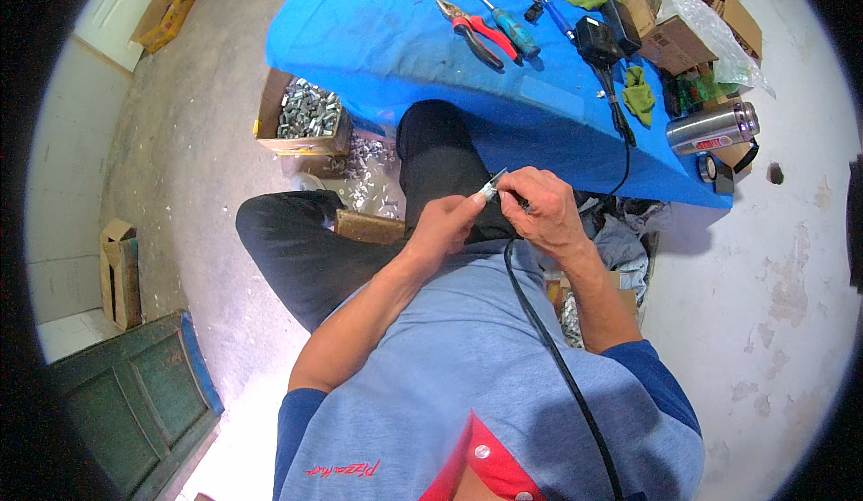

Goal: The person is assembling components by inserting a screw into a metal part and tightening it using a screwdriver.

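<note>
Above my lap, my left hand (pixel 446 222) pinches a small white and silvery metal piece (pixel 488 190) between thumb and fingertips. My right hand (pixel 545 209) is closed right beside it, its thumb and forefinger pressed together at the upper end of the piece. Whatever sits between those right fingertips is too small and covered to make out. A black cable (pixel 562 366) runs up over my shirt and passes out of sight under my right hand.
On the blue-covered table (pixel 378 33) lie red-handled pliers (pixel 476 33), a teal-handled screwdriver (pixel 514 31) and a black power adapter (pixel 597 40). A steel flask (pixel 710 129) is at the right. Below, a cardboard box (pixel 306 144) holds many metal parts; small white scraps (pixel 369 173) lie beside it.
</note>
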`<state>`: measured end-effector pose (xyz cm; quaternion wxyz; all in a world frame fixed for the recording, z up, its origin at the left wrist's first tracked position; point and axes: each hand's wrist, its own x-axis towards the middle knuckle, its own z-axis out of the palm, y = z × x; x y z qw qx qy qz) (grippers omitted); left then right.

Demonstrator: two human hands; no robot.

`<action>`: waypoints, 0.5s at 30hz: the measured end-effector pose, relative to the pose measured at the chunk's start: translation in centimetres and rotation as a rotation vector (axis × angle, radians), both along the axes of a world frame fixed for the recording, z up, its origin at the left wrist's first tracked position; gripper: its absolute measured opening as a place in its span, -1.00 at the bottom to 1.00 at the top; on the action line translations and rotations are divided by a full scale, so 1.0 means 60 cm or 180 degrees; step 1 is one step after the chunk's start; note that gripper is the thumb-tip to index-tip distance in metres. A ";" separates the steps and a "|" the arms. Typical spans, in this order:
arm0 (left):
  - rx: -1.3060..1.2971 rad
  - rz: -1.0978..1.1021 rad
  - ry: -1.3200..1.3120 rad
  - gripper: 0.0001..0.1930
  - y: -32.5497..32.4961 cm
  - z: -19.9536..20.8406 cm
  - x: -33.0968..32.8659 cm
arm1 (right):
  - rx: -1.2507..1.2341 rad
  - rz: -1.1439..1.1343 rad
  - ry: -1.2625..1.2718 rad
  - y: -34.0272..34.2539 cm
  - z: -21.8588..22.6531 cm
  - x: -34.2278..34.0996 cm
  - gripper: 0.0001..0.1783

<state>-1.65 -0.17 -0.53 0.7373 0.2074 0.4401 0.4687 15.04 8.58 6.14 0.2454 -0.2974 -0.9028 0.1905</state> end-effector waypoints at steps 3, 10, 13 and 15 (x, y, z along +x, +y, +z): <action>-0.0009 0.0027 0.0073 -0.60 0.001 -0.004 0.003 | 0.0087 0.0085 0.0066 0.004 -0.007 0.000 -0.89; -0.0068 0.0117 0.0297 -0.60 0.001 -0.010 0.007 | -0.1134 -0.0506 0.0274 -0.003 -0.006 -0.005 -0.89; -0.0023 0.0138 0.0483 -0.58 0.003 -0.009 0.009 | -0.1915 -0.0860 0.0438 -0.005 -0.018 -0.003 -0.85; 0.0020 0.0178 0.0616 -0.58 0.003 -0.005 0.011 | -0.2071 -0.0923 0.0535 -0.002 -0.026 -0.001 -0.84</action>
